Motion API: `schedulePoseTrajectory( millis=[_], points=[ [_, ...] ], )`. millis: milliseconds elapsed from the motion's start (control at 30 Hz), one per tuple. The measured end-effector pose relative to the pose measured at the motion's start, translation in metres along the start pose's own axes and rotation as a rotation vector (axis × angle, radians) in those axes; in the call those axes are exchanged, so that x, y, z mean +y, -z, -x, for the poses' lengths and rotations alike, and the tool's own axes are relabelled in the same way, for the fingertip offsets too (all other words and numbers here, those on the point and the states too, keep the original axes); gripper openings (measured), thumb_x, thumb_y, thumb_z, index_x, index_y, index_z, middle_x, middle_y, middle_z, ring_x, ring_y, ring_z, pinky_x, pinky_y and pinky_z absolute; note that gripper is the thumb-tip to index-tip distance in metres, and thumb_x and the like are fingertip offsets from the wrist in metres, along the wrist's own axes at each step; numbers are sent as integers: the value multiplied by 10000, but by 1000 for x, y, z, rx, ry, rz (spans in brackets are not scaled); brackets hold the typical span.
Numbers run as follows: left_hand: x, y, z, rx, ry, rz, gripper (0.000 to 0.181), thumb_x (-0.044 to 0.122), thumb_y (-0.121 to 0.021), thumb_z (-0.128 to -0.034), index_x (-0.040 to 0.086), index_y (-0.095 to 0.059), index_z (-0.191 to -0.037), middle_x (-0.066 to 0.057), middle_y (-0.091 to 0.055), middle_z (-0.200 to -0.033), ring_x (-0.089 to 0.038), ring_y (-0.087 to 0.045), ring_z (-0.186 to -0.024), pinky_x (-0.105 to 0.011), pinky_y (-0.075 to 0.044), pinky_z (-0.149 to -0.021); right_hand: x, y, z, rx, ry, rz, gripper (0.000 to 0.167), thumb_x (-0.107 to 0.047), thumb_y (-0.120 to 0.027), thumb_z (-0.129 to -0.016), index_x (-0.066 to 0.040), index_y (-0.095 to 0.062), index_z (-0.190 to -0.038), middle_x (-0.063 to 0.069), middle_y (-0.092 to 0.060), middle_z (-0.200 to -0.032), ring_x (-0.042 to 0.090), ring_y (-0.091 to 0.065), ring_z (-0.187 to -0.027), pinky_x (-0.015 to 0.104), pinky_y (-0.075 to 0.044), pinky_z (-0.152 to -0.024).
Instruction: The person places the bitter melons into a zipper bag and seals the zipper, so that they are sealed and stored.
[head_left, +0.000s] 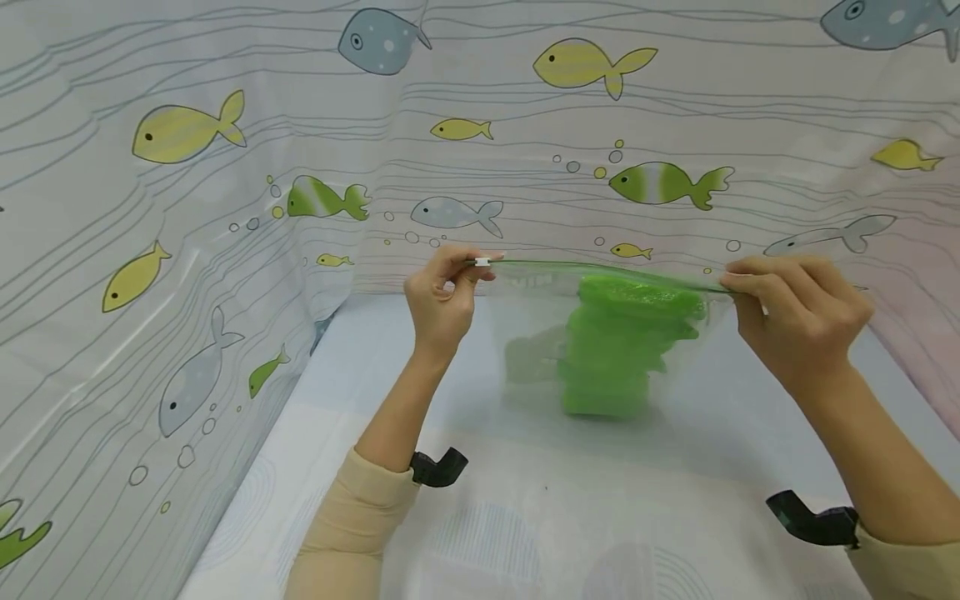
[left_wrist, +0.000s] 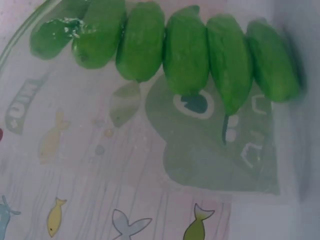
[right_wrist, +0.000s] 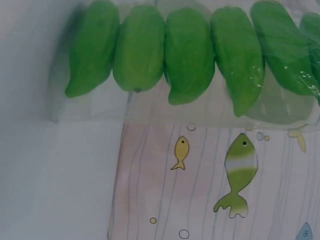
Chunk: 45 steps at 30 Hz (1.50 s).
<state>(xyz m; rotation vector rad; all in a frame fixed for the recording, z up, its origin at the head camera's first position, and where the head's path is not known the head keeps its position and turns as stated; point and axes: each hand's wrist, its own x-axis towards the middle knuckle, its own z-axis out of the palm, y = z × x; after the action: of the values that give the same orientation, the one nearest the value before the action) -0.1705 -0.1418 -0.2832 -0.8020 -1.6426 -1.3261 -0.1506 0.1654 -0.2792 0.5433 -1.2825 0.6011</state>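
Note:
A clear zip bag (head_left: 528, 321) with a green zip edge hangs upright between both hands. Stacked along one side of it are several long green vegetables (head_left: 611, 358), plump and some with pointed tips; their exact kind is unclear. My left hand (head_left: 442, 304) pinches the bag's top left corner at a small white slider (head_left: 482, 262). At the opposite top corner, my right hand (head_left: 802, 312) pinches the zip edge between thumb and fingers. Both wrist views show the vegetables (left_wrist: 187, 52) side by side through the plastic (right_wrist: 280, 107), with neither hand clearly visible there.
Beneath the bag lies a pale patterned tabletop (head_left: 487, 533). A white sheet printed with fish (head_left: 517, 183) rises behind it and along the left side. Black wrist mounts (head_left: 438, 468) sit at both sleeve cuffs.

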Motion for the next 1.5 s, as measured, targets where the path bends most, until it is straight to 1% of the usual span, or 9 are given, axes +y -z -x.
schedulePoseTrajectory(
  millis=[200, 367, 533, 767, 900, 1033, 1267, 1400, 1500],
  points=[
    [5, 8, 15, -55, 26, 11, 137, -188, -655, -797, -69, -639, -864, -208, -709, -821, -265, -704, -693, -299, -574, -654, 0, 10, 8, -54, -3, -60, 164, 95, -709, -721, -6, -674, -597, 98, -668, -624, 394, -517, -526, 404, -320, -454],
    [18, 18, 17, -104, 21, 18, 145, -162, -680, -793, -58, -644, -887, -195, -714, -844, -223, -708, -719, -299, -569, -651, -5, 21, 6, -112, -49, -133, 137, 40, -714, -743, 10, -676, -615, 112, -674, -637, 403, -514, -539, 235, -440, -610],
    [31, 26, 21, -148, 48, 12, 181, -174, -679, -769, -69, -642, -910, -193, -702, -825, -217, -700, -699, -289, -563, -651, -13, 28, 2, -149, -75, -185, 138, 3, -711, -749, 12, -674, -615, 109, -675, -634, 396, -499, -550, 248, -433, -611],
    [47, 31, 25, -167, 45, -28, 128, -114, -698, -783, -82, -661, -901, -200, -690, -750, -243, -699, -670, -274, -563, -661, -24, 36, -2, -234, -73, -239, 338, -257, -710, -864, -5, -699, -639, 93, -649, -598, 360, -511, -567, 115, -442, -822],
    [50, 30, 25, -136, 57, -36, 130, -124, -705, -777, -83, -655, -890, -196, -698, -746, -254, -696, -648, -283, -569, -645, -33, 32, -7, -214, -47, -171, 346, -291, -718, -859, -26, -707, -636, 92, -644, -585, 360, -518, -540, 233, -491, -666],
    [50, 28, 27, -117, 74, -51, 133, -131, -704, -775, -81, -648, -885, -191, -704, -757, -257, -693, -643, -255, -555, -605, -42, 25, -12, -184, -10, -92, 336, -294, -720, -857, -48, -707, -629, 88, -646, -585, 352, -526, -522, 405, -363, -499],
    [47, 23, 25, -64, 8, -180, 119, -68, -766, -754, -18, -736, -857, -100, -716, -726, -169, -671, -605, -216, -420, -476, -50, 16, -15, -198, 19, -58, 384, -334, -710, -881, -43, -717, -631, 86, -647, -576, 339, -536, -517, 435, -391, -507],
    [47, 22, 21, -57, -51, -266, 145, 9, -824, -713, 37, -777, -848, -54, -733, -772, -138, -654, -652, -247, -463, -559, -48, 16, -16, -211, -1, -46, 352, -302, -720, -877, -39, -720, -643, 92, -655, -593, 351, -539, -530, 430, -385, -514],
    [47, 22, 17, -97, -34, -237, 153, 7, -821, -716, 32, -777, -860, -66, -737, -808, -154, -685, -721, -258, -528, -663, -45, 15, -14, -238, -13, -37, 303, -270, -740, -861, -43, -726, -661, 92, -667, -616, 360, -553, -557, 433, -389, -521]
  ],
)
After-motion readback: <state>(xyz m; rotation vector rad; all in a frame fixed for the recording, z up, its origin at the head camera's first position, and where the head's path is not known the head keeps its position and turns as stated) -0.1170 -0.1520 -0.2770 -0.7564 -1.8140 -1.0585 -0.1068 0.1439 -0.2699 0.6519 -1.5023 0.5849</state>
